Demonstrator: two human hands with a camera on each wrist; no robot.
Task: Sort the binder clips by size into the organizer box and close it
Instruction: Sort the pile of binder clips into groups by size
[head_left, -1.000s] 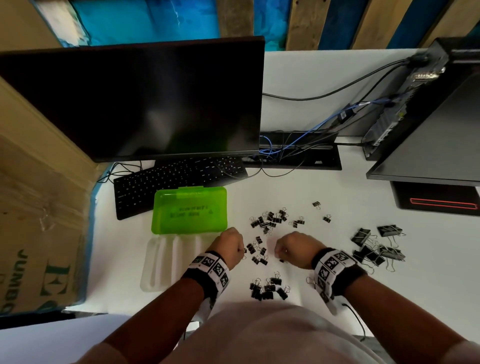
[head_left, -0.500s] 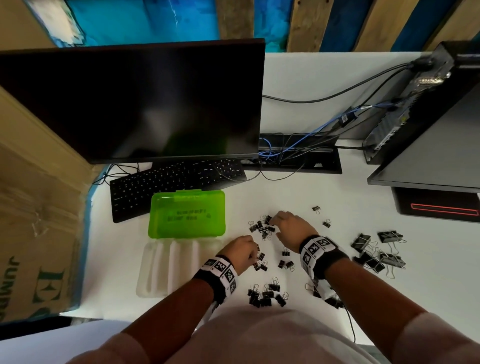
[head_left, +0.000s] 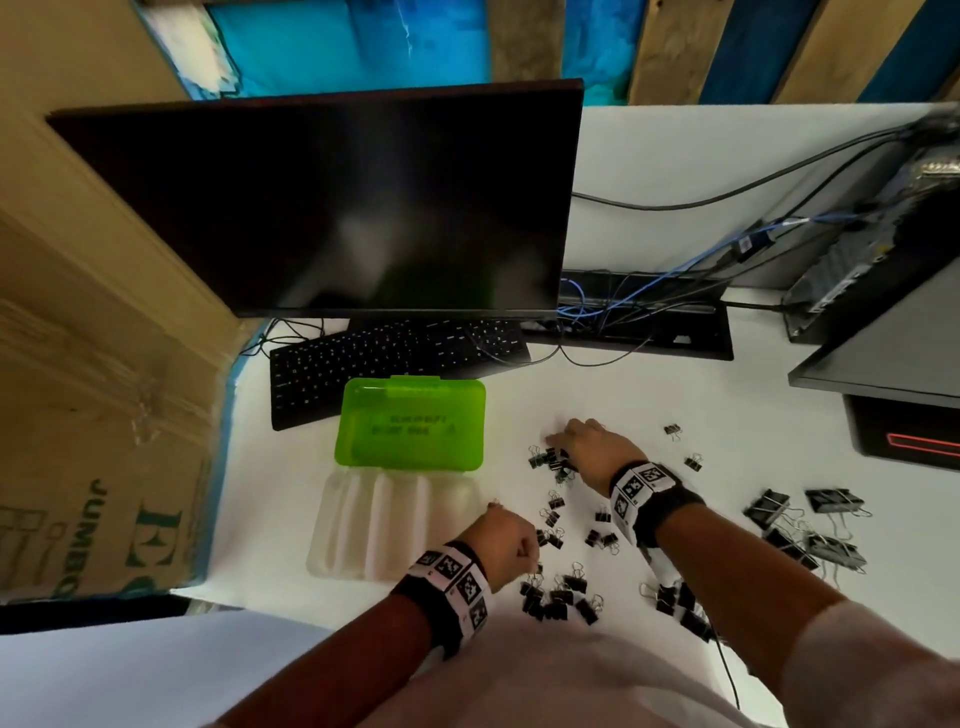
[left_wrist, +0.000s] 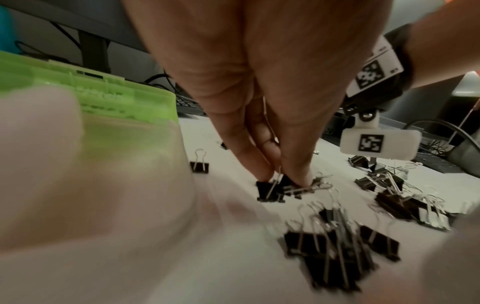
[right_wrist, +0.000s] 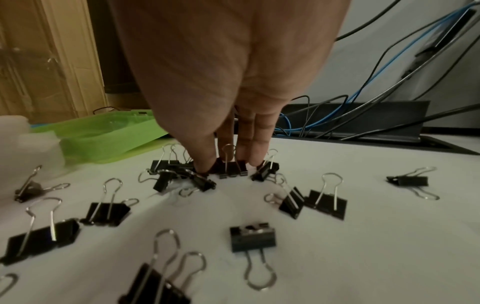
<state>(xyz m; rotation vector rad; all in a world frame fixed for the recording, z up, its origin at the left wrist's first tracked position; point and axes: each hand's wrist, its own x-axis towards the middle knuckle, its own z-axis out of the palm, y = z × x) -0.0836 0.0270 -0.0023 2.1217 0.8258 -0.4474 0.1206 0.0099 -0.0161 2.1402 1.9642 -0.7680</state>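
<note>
The left hand (left_wrist: 259, 82) is pinching a small black clip (left_wrist: 270, 190) on the white desk (head_left: 597, 405), its fingertips (left_wrist: 298, 179) hiding part of it, while the right hand (right_wrist: 228, 72) is pressing nearly straight fingers (right_wrist: 255, 144) down into a far cluster of clips (right_wrist: 207, 170), whether gripping one I cannot tell. The open green box (head_left: 410, 421) is lying just left of both hands, its clear tray (head_left: 384, 525) blurring in the left wrist view; larger clips (head_left: 800, 525) are lying well right, a keyboard (head_left: 384, 358) behind. Since a second ago the right hand has been reaching forward from near the left.
</note>
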